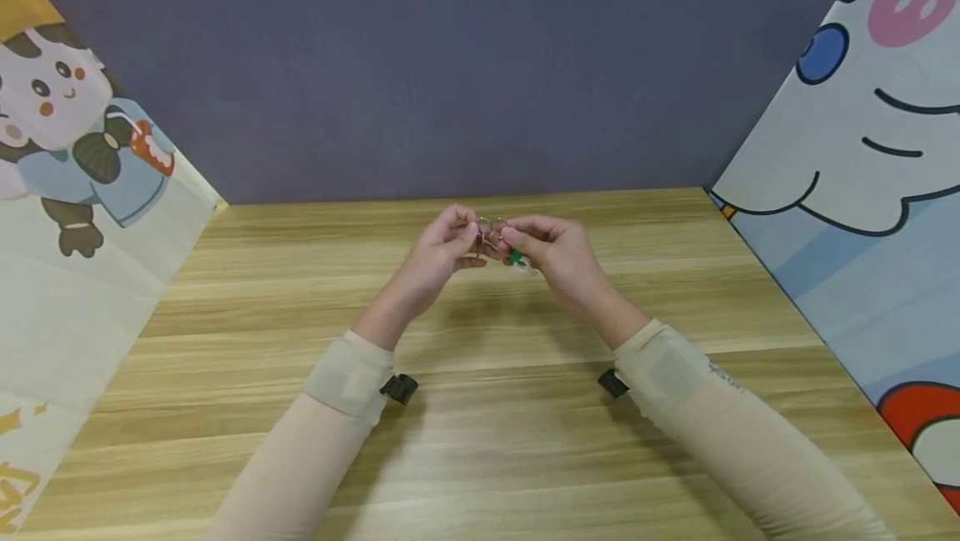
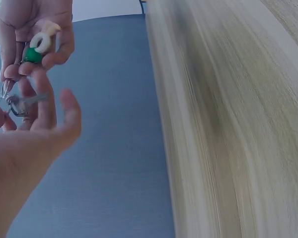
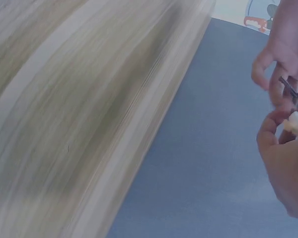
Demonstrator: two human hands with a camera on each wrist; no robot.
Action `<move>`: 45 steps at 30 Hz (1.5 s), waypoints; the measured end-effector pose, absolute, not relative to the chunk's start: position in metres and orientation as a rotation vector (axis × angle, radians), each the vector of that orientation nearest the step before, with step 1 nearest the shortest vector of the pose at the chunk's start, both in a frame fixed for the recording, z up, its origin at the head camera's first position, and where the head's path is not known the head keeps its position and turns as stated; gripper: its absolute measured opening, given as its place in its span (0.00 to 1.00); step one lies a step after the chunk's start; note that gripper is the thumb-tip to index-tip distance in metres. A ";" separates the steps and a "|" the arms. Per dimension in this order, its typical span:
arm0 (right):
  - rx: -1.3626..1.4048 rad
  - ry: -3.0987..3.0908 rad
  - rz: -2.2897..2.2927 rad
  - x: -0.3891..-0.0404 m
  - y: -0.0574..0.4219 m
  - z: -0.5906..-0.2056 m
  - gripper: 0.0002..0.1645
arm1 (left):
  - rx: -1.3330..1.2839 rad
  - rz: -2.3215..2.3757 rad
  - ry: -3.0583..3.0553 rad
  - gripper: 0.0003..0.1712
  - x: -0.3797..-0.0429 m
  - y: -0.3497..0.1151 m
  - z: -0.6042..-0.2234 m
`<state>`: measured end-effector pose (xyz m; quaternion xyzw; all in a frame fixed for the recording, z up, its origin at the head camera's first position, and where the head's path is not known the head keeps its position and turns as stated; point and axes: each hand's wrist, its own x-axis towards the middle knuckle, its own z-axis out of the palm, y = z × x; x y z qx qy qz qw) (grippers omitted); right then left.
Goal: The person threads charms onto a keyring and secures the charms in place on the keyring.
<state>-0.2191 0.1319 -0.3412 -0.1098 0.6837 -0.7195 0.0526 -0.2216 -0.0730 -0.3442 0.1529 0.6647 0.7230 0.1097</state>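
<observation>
My left hand and right hand meet above the table, fingertips close together. Between thumb and fingers, the left pinches a thin metal key ring. A slim metal piece like a key hangs there in front of the left fingers. The right hand pinches a keychain, its ring touching or very near the other; whether they are linked I cannot tell. Its charm has a green bead, a white ring and a pale end piece, lying against the right fingers.
The wood-grain table spreads under both forearms. Behind it rises a plain grey-blue panel. Cartoon-printed panels stand at the left and right. A small black clip sits at the left cuff, another at the right.
</observation>
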 end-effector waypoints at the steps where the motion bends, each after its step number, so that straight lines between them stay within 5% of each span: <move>1: -0.338 2.089 -2.162 -0.219 0.132 -0.341 0.13 | 0.447 2.126 1.913 0.04 -0.222 -0.073 -0.345; 6: -0.413 2.089 -2.048 -0.219 0.137 -0.340 0.23 | 0.427 2.107 1.817 0.01 -0.222 -0.077 -0.346; 10: -0.455 2.146 -1.936 -0.219 0.144 -0.339 0.28 | 0.416 1.957 2.031 0.07 -0.222 -0.082 -0.345; 27: -0.510 2.589 -1.456 -0.221 0.170 -0.346 0.20 | 0.640 1.167 2.791 0.13 -0.229 -0.093 -0.356; 33: -0.526 2.608 -1.393 -0.225 0.176 -0.351 0.23 | 0.588 1.051 2.802 0.22 -0.230 -0.093 -0.358; 45: -0.831 2.933 -0.881 -0.237 0.177 -0.370 0.22 | 0.470 0.971 2.894 0.23 -0.234 -0.087 -0.366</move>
